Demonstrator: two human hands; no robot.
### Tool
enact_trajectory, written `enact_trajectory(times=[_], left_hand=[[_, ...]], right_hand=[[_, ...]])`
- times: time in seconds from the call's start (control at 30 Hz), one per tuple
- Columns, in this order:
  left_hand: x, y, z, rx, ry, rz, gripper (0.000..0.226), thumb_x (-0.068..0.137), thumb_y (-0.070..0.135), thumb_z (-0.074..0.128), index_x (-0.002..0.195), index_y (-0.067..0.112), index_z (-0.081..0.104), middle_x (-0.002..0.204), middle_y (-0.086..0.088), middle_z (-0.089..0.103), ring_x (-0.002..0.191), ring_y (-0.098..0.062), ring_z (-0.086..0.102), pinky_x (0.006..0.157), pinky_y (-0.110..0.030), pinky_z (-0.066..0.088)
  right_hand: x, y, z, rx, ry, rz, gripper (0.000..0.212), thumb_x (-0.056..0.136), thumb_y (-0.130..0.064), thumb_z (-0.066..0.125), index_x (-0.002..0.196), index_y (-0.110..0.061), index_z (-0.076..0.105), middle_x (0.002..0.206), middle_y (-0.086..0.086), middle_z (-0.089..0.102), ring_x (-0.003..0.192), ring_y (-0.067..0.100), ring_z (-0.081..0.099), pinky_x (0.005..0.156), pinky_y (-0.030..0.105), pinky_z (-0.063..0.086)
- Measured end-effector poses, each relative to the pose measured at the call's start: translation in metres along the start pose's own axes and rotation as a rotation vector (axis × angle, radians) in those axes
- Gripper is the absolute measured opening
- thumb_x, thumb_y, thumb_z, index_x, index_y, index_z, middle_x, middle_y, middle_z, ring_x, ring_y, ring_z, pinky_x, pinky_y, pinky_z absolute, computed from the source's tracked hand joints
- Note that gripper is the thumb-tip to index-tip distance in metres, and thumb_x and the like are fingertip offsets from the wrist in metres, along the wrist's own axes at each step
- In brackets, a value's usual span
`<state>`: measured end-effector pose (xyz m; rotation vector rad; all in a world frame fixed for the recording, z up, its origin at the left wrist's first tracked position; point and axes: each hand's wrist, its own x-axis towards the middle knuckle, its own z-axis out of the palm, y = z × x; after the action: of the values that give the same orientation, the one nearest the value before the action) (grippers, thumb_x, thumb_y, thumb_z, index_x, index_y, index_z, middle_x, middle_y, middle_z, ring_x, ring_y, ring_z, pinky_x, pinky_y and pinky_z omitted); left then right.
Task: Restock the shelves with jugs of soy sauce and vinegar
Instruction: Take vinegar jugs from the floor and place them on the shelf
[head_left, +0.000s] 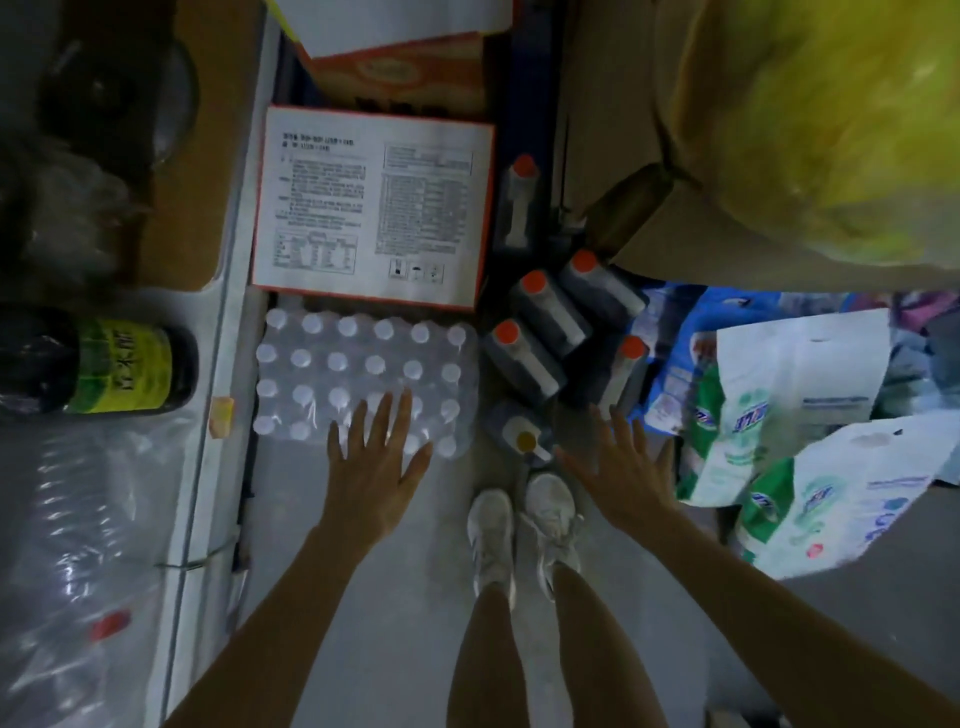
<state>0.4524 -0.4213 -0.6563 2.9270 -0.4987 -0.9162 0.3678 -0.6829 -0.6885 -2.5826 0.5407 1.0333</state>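
Observation:
Several dark jugs with orange caps (537, 317) stand clustered on the floor ahead of my feet. One more jug with a yellowish cap (522, 434) stands nearest to me. My left hand (376, 457) hovers with spread, straight fingers over a shrink-wrapped pack of white-capped bottles (358, 364). My right hand (623, 467) is spread open just right of the yellow-capped jug and holds nothing. On the shelf at the left lies a dark bottle with a yellow-green label (104, 364).
A white shelf edge (208, 467) runs down the left side, with clear plastic jugs (78, 571) on it. An orange-trimmed carton (371, 208) lies beyond the bottle pack. Green and white bags (779, 441) crowd the right. My white shoes (519, 525) stand on grey floor.

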Motion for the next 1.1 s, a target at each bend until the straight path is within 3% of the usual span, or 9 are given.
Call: enact_trajectory(times=[0.2, 0.33, 0.43, 0.57, 0.63, 0.77, 0.93, 1.0, 1.1], left_hand=[[0.047, -0.012, 0.058, 0.009, -0.033, 0.045, 0.066, 0.098, 0.058, 0.013, 0.142, 0.014, 0.035, 0.138, -0.016, 0.053, 0.122, -0.042, 0.053, 0.094, -0.064, 0.038], [0.068, -0.014, 0.092, 0.041, -0.054, 0.1, 0.067, 0.098, 0.057, 0.016, 0.142, 0.012, 0.038, 0.14, -0.015, 0.051, 0.124, -0.04, 0.051, 0.097, -0.061, 0.038], [0.078, -0.012, 0.114, 0.056, -0.025, 0.139, 0.065, 0.098, 0.057, 0.017, 0.144, 0.015, 0.033, 0.143, -0.014, 0.048, 0.128, -0.039, 0.048, 0.101, -0.058, 0.036], [0.082, -0.008, 0.137, 0.055, -0.024, 0.159, 0.066, 0.096, 0.056, 0.023, 0.144, 0.014, 0.037, 0.144, -0.013, 0.047, 0.13, -0.038, 0.045, 0.101, -0.057, 0.038], [0.081, -0.009, 0.147, 0.071, -0.001, 0.191, 0.067, 0.093, 0.054, 0.036, 0.144, 0.011, 0.038, 0.146, -0.014, 0.044, 0.131, -0.038, 0.044, 0.101, -0.057, 0.037], [0.078, -0.013, 0.155, 0.084, 0.032, 0.217, 0.095, 0.07, 0.044, 0.078, 0.146, 0.009, 0.032, 0.146, -0.017, 0.042, 0.13, -0.041, 0.045, 0.098, -0.06, 0.036], [0.067, -0.023, 0.145, 0.052, 0.006, 0.21, 0.106, 0.062, 0.044, 0.084, 0.145, 0.009, 0.029, 0.144, -0.019, 0.044, 0.128, -0.043, 0.046, 0.097, -0.058, 0.03], [0.061, -0.025, 0.136, 0.013, -0.01, 0.204, 0.108, 0.067, 0.045, 0.081, 0.149, 0.011, 0.02, 0.151, -0.017, 0.034, 0.134, -0.042, 0.038, 0.102, -0.055, 0.025], [0.052, -0.025, 0.12, -0.112, -0.093, 0.146, 0.108, 0.083, 0.047, 0.066, 0.144, 0.022, -0.02, 0.158, -0.003, -0.011, 0.148, -0.031, -0.001, 0.116, -0.046, 0.003]], right_hand=[[0.056, -0.013, 0.071, 0.159, -0.008, 0.062, 0.089, 0.084, -0.079, 0.029, 0.153, -0.028, 0.005, 0.161, 0.001, 0.004, 0.147, 0.025, 0.008, 0.112, 0.063, 0.007], [0.085, -0.012, 0.111, 0.18, -0.065, 0.121, 0.101, 0.074, -0.084, 0.035, 0.152, -0.023, 0.013, 0.157, 0.008, 0.012, 0.143, 0.033, 0.021, 0.107, 0.067, 0.021], [0.107, -0.006, 0.132, 0.267, -0.207, 0.158, 0.104, 0.068, -0.087, 0.04, 0.143, -0.017, 0.031, 0.142, 0.012, 0.034, 0.132, 0.035, 0.038, 0.105, 0.054, 0.034], [0.129, -0.01, 0.148, 0.437, -0.334, 0.132, 0.077, 0.083, -0.064, 0.055, 0.133, -0.007, 0.046, 0.132, 0.013, 0.051, 0.122, 0.029, 0.05, 0.094, 0.027, 0.037], [0.135, -0.014, 0.152, 0.439, -0.311, 0.109, 0.088, 0.076, -0.076, 0.049, 0.131, -0.006, 0.047, 0.129, 0.012, 0.054, 0.12, 0.026, 0.052, 0.092, 0.025, 0.037], [0.146, -0.008, 0.143, 0.358, -0.407, 0.078, 0.062, 0.09, -0.049, 0.057, 0.133, -0.007, 0.047, 0.133, 0.013, 0.054, 0.123, 0.028, 0.051, 0.096, 0.029, 0.037], [0.15, -0.016, 0.12, 0.294, -0.41, -0.014, 0.066, 0.085, -0.057, 0.059, 0.129, -0.008, 0.053, 0.125, 0.011, 0.058, 0.119, 0.028, 0.054, 0.092, 0.03, 0.04], [0.143, -0.018, 0.111, 0.232, -0.364, -0.046, 0.064, 0.082, -0.06, 0.061, 0.118, -0.008, 0.06, 0.113, 0.011, 0.063, 0.112, 0.027, 0.058, 0.081, 0.027, 0.04], [0.118, -0.013, 0.087, 0.23, -0.299, -0.053, 0.057, 0.081, -0.061, 0.061, 0.105, -0.01, 0.062, 0.095, 0.005, 0.062, 0.1, 0.024, 0.062, 0.074, 0.026, 0.039]])
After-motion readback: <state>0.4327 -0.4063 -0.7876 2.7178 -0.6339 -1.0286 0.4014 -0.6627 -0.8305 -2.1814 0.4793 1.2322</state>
